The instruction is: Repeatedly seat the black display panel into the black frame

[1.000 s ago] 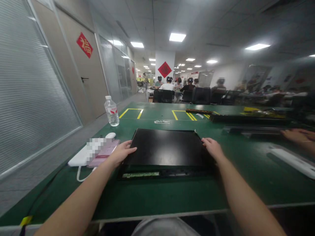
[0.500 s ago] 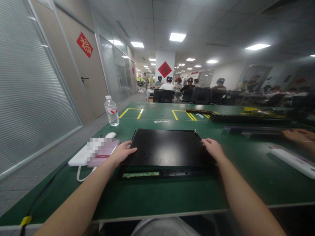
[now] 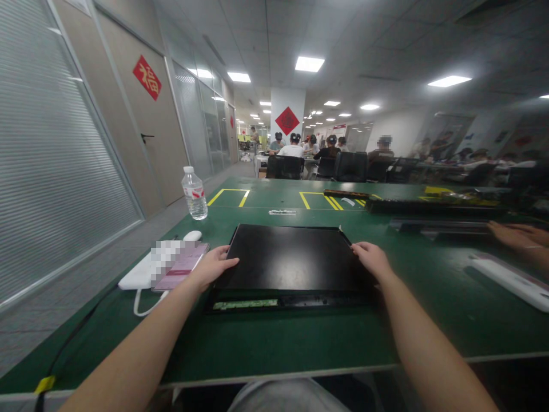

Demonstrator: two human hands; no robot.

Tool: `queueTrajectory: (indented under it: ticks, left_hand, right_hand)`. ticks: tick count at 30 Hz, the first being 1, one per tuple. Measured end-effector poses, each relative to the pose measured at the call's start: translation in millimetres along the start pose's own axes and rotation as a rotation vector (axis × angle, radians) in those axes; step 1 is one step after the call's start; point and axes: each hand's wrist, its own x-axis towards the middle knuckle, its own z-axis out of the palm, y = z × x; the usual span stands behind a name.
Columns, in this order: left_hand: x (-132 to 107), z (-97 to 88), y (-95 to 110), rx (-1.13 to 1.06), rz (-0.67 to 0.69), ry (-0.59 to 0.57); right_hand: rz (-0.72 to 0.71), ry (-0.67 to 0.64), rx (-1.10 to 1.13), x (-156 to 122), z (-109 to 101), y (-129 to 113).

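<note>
A dark, glossy flat display panel (image 3: pixel 283 257) lies in front of me, over a black frame (image 3: pixel 326 301). Along the near side of that frame, a strip of green circuit board (image 3: pixel 245 305) shows beyond the panel's edge. My left hand (image 3: pixel 214 264) is closed on the panel's left edge, its thumb on the top face. On the opposite side, my right hand (image 3: pixel 369 258) pinches the right edge near the far corner. The fingers under both edges are hidden.
To the left are a water bottle (image 3: pixel 195 193), a phone (image 3: pixel 182 268), a white cabled device (image 3: pixel 139 274) and a small white object (image 3: pixel 193 236). Another person's hands (image 3: pixel 518 236) work at the right, near dark bars (image 3: pixel 433 228) and a long white object (image 3: pixel 510 280).
My hands and the panel have stayed almost still. The other person's hands at the right have shifted slightly to the left.
</note>
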Motion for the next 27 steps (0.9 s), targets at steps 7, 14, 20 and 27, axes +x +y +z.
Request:
queueTrajectory:
  ticks: [7, 14, 20, 27]
  left_hand:
    - [2.3, -1.7, -2.5, 0.001, 0.009, 0.007]
    - [1.2, -0.5, -1.2, 0.068, 0.028, 0.019]
    - [0.9, -1.0, -0.8, 0.096, 0.026, 0.040]
    - [-3.7, 4.4, 4.9, 0.056, 0.009, 0.084]
  right_hand:
    - [0.000, 0.005, -0.029, -4.0, -3.4, -4.2]
    - [-0.003, 0.010, -0.041, -4.5, -4.2, -5.7]
    - [-0.011, 0.003, -0.045, -3.5, -2.5, -3.4]
    - [-0.026, -0.002, -0.068, -3.9, -2.4, -4.3]
